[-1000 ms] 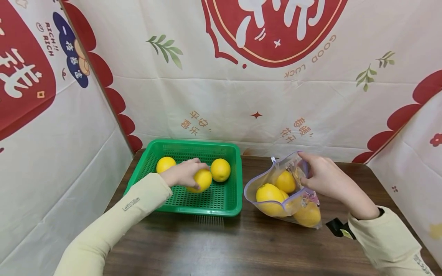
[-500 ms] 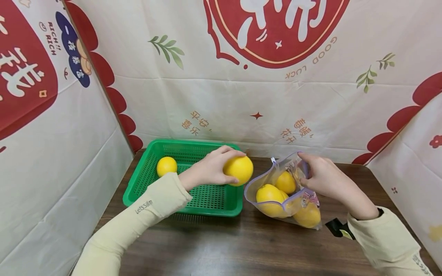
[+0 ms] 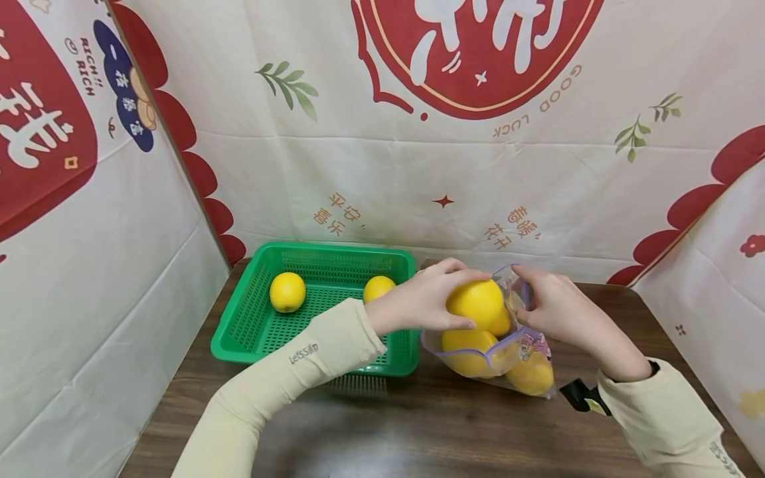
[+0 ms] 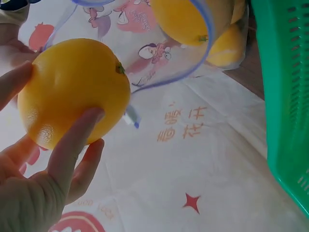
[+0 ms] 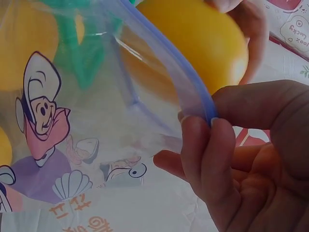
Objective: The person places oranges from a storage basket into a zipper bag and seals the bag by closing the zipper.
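My left hand (image 3: 427, 297) grips an orange (image 3: 476, 304) over the mouth of a clear zip bag (image 3: 508, 355) with a purple rim. In the left wrist view the fingers and thumb curl round this orange (image 4: 72, 92), and its green stem end shows. My right hand (image 3: 558, 309) pinches the bag's rim at its right side. From the right wrist view, thumb and fingers of that hand (image 5: 241, 145) hold the purple zip edge (image 5: 193, 87). Several oranges lie inside the bag, such as one orange (image 3: 532, 373) at its lower right.
A green plastic basket (image 3: 317, 249) stands left of the bag on the dark wooden table (image 3: 382, 425). Inside it are an orange (image 3: 287, 292) at the left and another orange (image 3: 378, 288), partly behind the left arm. A printed cloth (image 3: 382, 179) hangs behind the table.
My left hand has lifted an orange out of the green basket and carried it right to the bag's mouth. The right hand keeps its hold on the rim.
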A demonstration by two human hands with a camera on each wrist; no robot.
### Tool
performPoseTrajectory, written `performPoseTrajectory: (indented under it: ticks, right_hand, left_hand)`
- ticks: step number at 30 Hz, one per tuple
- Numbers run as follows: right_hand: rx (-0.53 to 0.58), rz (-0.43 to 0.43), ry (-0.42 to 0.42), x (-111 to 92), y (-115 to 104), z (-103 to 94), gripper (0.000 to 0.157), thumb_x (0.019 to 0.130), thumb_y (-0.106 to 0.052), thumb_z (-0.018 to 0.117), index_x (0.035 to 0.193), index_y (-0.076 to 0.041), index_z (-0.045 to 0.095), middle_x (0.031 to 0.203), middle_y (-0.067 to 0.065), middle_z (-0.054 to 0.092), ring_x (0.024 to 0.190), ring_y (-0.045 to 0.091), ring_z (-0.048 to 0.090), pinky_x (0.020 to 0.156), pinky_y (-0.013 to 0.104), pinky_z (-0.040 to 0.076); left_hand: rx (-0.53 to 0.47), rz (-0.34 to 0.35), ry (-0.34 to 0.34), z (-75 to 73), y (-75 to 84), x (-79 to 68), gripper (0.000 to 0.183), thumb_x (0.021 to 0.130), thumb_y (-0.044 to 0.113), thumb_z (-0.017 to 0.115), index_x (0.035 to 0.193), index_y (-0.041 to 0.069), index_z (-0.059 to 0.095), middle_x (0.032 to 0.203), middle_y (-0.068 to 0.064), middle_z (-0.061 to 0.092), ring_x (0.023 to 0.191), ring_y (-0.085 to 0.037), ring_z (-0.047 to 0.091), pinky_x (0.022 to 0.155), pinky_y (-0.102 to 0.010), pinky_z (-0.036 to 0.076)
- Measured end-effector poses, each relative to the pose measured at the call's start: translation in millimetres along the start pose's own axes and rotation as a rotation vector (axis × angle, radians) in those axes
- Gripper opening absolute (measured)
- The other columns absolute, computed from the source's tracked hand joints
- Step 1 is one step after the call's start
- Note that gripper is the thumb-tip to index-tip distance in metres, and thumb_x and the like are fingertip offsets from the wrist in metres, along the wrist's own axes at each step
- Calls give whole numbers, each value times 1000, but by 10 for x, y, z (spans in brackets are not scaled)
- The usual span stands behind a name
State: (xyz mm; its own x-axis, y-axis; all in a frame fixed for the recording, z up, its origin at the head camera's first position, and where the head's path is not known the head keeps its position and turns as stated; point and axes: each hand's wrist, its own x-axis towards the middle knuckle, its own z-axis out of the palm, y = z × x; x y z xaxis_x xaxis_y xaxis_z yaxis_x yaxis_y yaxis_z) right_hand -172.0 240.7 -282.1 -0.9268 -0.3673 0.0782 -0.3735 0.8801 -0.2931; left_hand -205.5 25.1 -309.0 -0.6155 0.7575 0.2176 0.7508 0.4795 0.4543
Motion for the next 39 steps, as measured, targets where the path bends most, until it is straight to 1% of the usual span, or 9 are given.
performPoseTrajectory:
  ticks: [5, 8, 10, 13, 18, 22, 28, 35, 39]
  right_hand:
    - [2, -2, 8, 13, -14, -2, 65, 69, -1, 67, 124, 19, 39, 60, 1, 47, 45, 10, 40, 44, 24, 37]
    - [13, 15, -7, 22, -26, -26, 66, 69, 0, 66, 125, 19, 38, 59, 1, 48, 45, 11, 40, 44, 25, 36]
    - [19, 30, -17, 29, -26, -44, 67, 68, 0, 66, 126, 19, 38, 58, 2, 47, 45, 12, 40, 45, 26, 36]
    - [19, 59, -23, 38, -11, -70, 68, 70, -2, 67, 127, 19, 37, 59, 3, 48, 46, 13, 41, 46, 28, 36]
    - [4, 105, -11, 4, 53, -96, 70, 69, -2, 67, 127, 19, 35, 62, 6, 50, 49, 15, 42, 47, 28, 37]
    - [8, 112, -14, -17, 93, -101, 71, 68, -1, 66, 129, 18, 35, 63, 7, 49, 50, 15, 42, 47, 29, 37]
    - [16, 113, -17, -16, 115, -100, 72, 67, 0, 67, 129, 19, 34, 73, 13, 56, 52, 15, 44, 47, 28, 39]
    - [17, 103, -15, -23, 128, -92, 72, 67, 0, 67, 128, 19, 35, 79, 17, 58, 53, 15, 45, 48, 28, 40]
    - [23, 95, -15, -25, 141, -76, 71, 67, 0, 67, 128, 19, 35, 84, 21, 59, 54, 15, 46, 48, 28, 41]
  left_hand:
    - [18, 20, -28, 137, 25, 138, 68, 78, 34, 70, 138, 22, 41, 126, -2, 45, 105, -13, 47, 83, -18, 42]
    - [-6, 27, -37, 225, 31, 207, 71, 78, 32, 71, 139, 22, 37, 129, -2, 42, 110, -12, 44, 88, -17, 40]
    - [6, 35, -36, 257, 37, 234, 72, 78, 31, 71, 140, 21, 36, 132, -2, 40, 113, -12, 42, 92, -18, 38]
    - [41, 21, -32, 231, 51, 229, 69, 78, 27, 71, 139, 21, 37, 135, -3, 38, 117, -15, 41, 95, -22, 38]
    - [116, -44, -27, 55, -37, 108, 62, 79, 26, 70, 134, 19, 43, 139, -7, 34, 121, -23, 39, 97, -29, 38]
    - [154, -149, -14, -122, -270, -24, 61, 78, 27, 71, 133, 19, 46, 141, -8, 32, 124, -26, 36, 95, -34, 40]
    - [206, -351, 13, -354, -772, -244, 74, 76, 30, 72, 139, 17, 35, 143, -10, 28, 125, -30, 34, 86, -42, 46]
    - [135, -591, 37, -454, -1373, -569, 79, 75, 30, 73, 140, 14, 31, 142, -14, 25, 123, -38, 31, 88, -52, 42]
    - [72, -719, 41, -491, -1625, -730, 79, 76, 29, 72, 140, 11, 30, 142, -19, 24, 123, -40, 28, 92, -54, 36]
